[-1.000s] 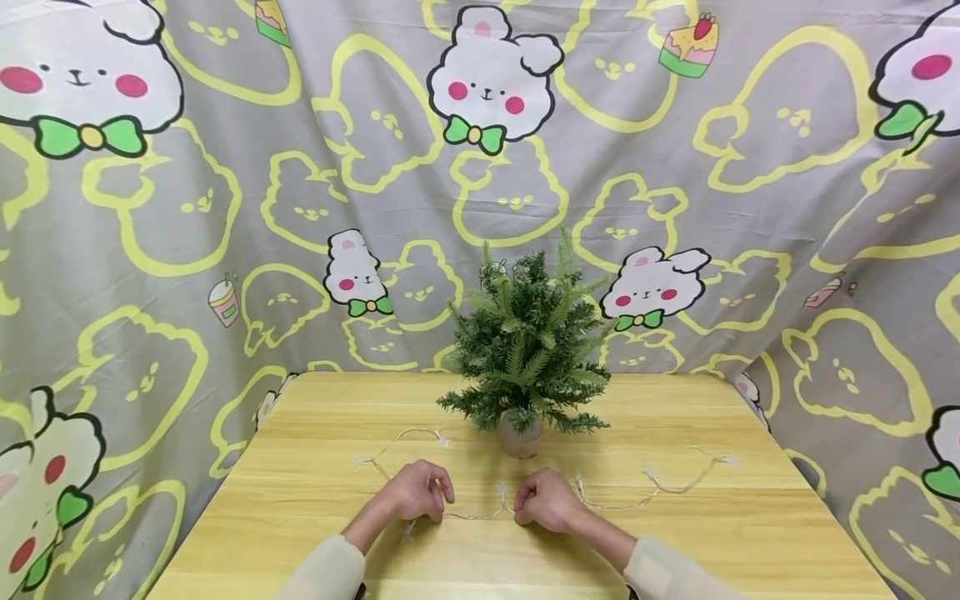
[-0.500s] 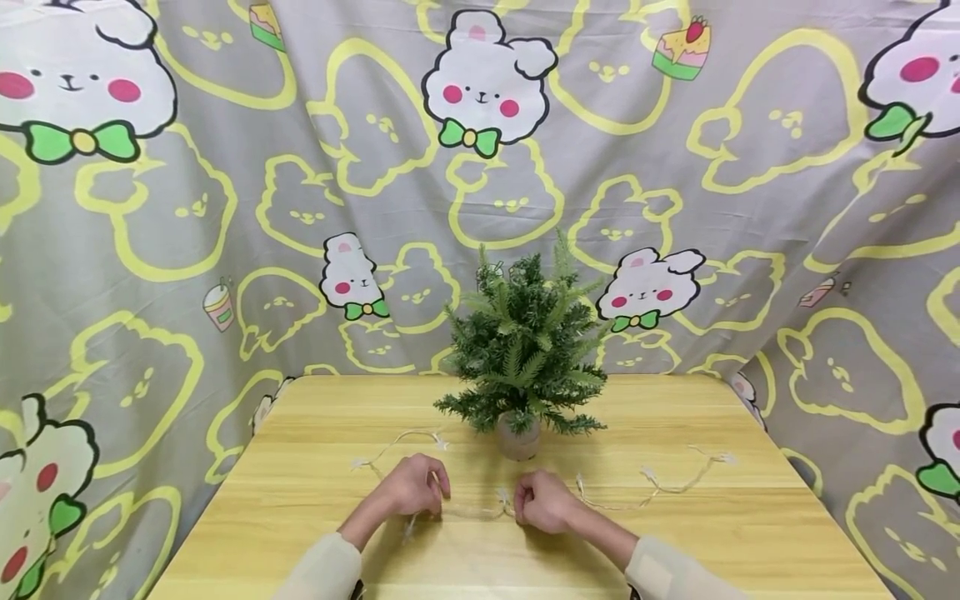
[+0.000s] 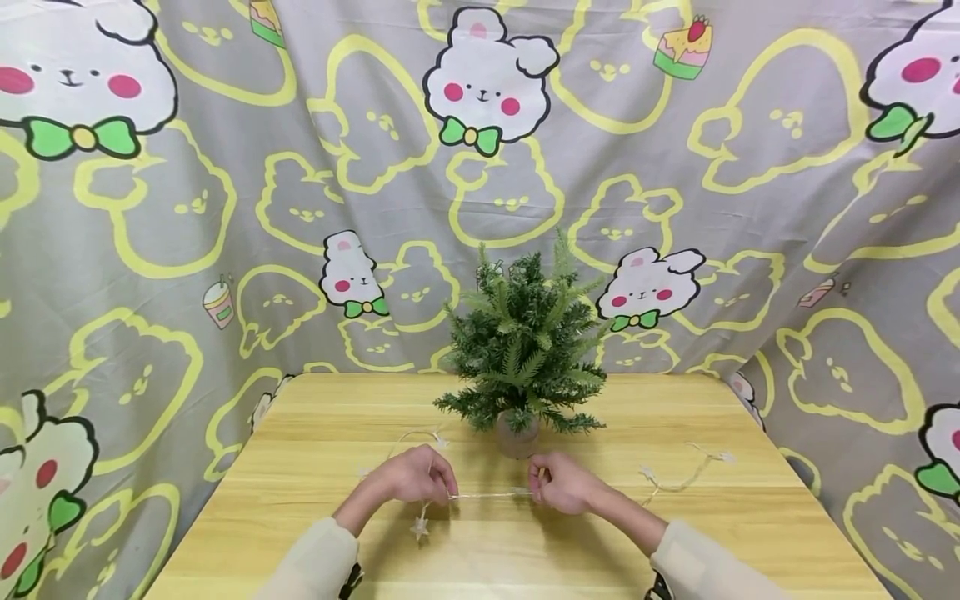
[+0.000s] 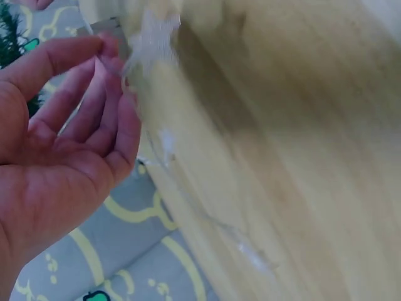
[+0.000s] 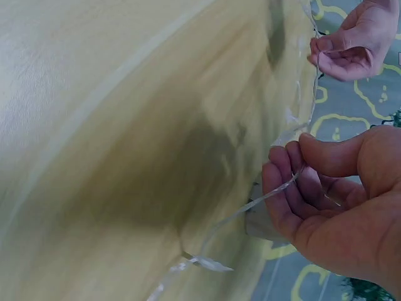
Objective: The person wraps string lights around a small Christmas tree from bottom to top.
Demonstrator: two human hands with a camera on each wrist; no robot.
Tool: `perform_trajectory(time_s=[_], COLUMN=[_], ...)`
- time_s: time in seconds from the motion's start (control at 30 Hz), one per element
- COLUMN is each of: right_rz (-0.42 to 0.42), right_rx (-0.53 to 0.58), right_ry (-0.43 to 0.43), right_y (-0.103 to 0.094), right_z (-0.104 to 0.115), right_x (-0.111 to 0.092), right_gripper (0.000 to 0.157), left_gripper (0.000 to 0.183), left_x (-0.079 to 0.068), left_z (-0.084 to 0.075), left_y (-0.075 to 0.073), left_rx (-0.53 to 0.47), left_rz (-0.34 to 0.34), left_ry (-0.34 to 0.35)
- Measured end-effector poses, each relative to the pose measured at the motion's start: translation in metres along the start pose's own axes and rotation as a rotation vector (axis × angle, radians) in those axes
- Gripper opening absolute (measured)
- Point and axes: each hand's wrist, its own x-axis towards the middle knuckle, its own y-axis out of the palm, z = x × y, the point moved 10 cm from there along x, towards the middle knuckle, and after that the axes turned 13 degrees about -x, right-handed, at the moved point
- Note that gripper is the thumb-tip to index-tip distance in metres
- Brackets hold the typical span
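Observation:
A thin clear string of star lights (image 3: 491, 495) stretches between my two hands in the head view. My left hand (image 3: 422, 477) pinches the wire between thumb and forefinger, and a clear star (image 3: 420, 527) dangles below it. On the other side my right hand (image 3: 564, 483) pinches the wire too, its fingertips in front of the tree's base. The right wrist view shows the wire (image 5: 247, 205) running out of the right fingers to another star (image 5: 213, 264). Behind the hands stands a small green artificial Christmas tree (image 3: 525, 342) on a round base (image 3: 517, 435).
The wooden table (image 3: 330, 417) carries the hands, tree and lights. Loose star lights (image 3: 678, 485) lie at the right, and another stretch of the string lies behind the left hand. A grey patterned curtain (image 3: 408, 208) hangs around the back and sides.
Both hands have lifted the string off the table, and the wire between them is now taut. My right hand has shifted slightly right and farther back; a star now hangs under the left hand.

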Motion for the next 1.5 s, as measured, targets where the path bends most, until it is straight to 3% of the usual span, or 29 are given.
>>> perform_trajectory(time_s=[0.17,0.3,0.6,0.87,1.2,1.5], right_rz=[0.015,-0.018,-0.064,-0.024,0.064,0.134], right_rx=[0.012,0.014,-0.028,-0.021,-0.024,0.017], right_ry=[0.001,0.002,-0.027,-0.004,-0.012,-0.002], right_y=[-0.013,-0.026,-0.049,-0.061,-0.085,-0.118], right_z=[0.002,0.003,0.005,0.000,0.002,0.004], right_x=[-0.005,-0.006,-0.012,-0.022,-0.039,-0.049], right_gripper=[0.026,0.028,0.030,0.027,0.020,0.020], left_gripper=[0.007,0.008,0.013,0.006,0.006,0.008], left_x=[-0.001,-0.003,-0.008,-0.016,-0.029,-0.039], left_z=[-0.009,-0.016,-0.019,-0.019,-0.009,-0.013], left_y=[-0.006,-0.012,-0.026,-0.039,-0.061,-0.089], left_rx=[0.009,-0.061,-0.117,-0.124,-0.191,-0.090], left_rz=[0.038,0.058,0.037,0.046,0.078,0.006], left_ry=[0.019,0.014,-0.014,-0.006,-0.003,0.000])
